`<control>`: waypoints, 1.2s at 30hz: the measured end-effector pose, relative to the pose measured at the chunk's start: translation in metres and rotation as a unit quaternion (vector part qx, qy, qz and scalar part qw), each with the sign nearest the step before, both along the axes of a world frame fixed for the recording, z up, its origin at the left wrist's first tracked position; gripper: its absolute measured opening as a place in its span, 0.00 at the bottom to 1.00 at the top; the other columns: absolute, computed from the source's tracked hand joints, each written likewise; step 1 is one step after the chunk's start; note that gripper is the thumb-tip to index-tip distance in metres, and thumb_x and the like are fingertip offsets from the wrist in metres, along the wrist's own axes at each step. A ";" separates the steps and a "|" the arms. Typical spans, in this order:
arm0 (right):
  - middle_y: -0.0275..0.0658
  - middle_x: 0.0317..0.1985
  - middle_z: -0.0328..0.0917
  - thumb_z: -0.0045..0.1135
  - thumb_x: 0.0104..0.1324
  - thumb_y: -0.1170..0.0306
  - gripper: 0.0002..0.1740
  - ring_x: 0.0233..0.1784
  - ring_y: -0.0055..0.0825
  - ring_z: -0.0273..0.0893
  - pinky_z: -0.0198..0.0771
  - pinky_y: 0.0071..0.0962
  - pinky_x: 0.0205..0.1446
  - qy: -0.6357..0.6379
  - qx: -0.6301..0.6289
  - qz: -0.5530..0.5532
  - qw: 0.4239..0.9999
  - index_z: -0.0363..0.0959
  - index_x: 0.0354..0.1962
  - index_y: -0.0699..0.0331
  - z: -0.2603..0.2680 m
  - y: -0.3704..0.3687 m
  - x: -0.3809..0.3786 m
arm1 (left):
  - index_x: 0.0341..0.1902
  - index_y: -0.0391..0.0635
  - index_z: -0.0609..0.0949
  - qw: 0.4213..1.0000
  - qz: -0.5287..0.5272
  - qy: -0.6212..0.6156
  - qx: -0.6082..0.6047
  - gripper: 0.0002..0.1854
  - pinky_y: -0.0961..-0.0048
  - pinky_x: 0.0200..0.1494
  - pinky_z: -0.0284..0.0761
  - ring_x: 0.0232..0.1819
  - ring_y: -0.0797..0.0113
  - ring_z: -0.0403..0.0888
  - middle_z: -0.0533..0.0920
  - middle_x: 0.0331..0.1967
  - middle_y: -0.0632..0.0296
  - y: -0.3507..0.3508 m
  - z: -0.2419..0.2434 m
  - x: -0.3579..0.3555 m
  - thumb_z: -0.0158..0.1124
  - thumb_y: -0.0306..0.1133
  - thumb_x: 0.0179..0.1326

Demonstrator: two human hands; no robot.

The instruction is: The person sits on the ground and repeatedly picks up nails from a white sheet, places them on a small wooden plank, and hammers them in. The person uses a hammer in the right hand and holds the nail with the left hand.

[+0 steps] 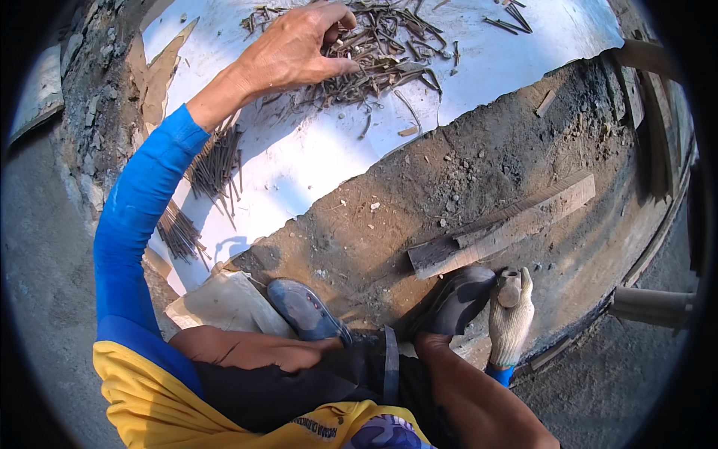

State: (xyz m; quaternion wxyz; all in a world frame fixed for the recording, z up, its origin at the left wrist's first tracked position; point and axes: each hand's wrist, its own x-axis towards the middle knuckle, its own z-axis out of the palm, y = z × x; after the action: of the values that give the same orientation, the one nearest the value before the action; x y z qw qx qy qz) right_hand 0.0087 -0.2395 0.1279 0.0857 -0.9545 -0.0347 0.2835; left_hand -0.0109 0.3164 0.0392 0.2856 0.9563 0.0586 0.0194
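Note:
My left hand (294, 50), bare below a blue sleeve, is over the left side of a pile of bent, rusty nails (387, 50) on a white sheet (280, 168). Its thumb and fingers are apart, with nothing visible held between them. Straighter nails lie in two bundles, one (216, 165) below my left forearm and another (182, 233) nearer to me. My right hand (511, 328), in a pale knitted glove, is closed around a tool with a blunt round end (509, 287), possibly a hammer; the rest of the tool is hidden. It is beside my right shoe.
A rough wooden block (505, 221) lies on the dirt in front of my right shoe (463, 297). A few nails (510, 21) lie apart at the sheet's upper right. Broken masonry (95, 112) borders the left, and wooden boards (656, 123) stand at the right.

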 end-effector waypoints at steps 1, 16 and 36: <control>0.63 0.52 0.89 0.71 0.72 0.70 0.42 0.60 0.62 0.89 0.84 0.49 0.59 0.001 -0.008 0.000 1.000 0.64 0.80 0.64 0.001 0.001 0.000 | 0.67 0.45 0.83 0.998 -0.020 -0.039 0.032 0.30 0.61 0.48 0.85 0.38 0.65 0.85 0.86 0.38 0.62 -0.004 -0.002 -0.001 0.83 0.41 0.64; 0.61 0.54 0.89 0.71 0.73 0.72 0.41 0.62 0.59 0.90 0.84 0.45 0.60 -0.011 0.011 0.016 1.000 0.64 0.80 0.66 -0.003 0.001 -0.001 | 0.56 0.41 0.86 0.974 0.171 -0.063 -0.137 0.19 0.61 0.42 0.80 0.36 0.59 0.83 0.84 0.34 0.58 0.002 -0.020 0.050 0.77 0.38 0.69; 0.60 0.54 0.90 0.71 0.73 0.72 0.42 0.62 0.56 0.91 0.84 0.44 0.62 -0.004 0.011 0.004 1.000 0.63 0.80 0.66 -0.002 0.001 -0.002 | 0.49 0.36 0.83 0.970 0.118 -0.211 0.005 0.15 0.53 0.44 0.84 0.38 0.45 0.88 0.87 0.35 0.44 -0.018 -0.030 0.065 0.74 0.36 0.71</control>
State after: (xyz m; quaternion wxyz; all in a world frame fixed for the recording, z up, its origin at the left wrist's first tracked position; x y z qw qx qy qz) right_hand 0.0070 -0.2387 0.1262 0.0947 -0.9545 -0.0414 0.2796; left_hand 0.0540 0.2982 0.0089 0.2827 0.9183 0.1093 0.2545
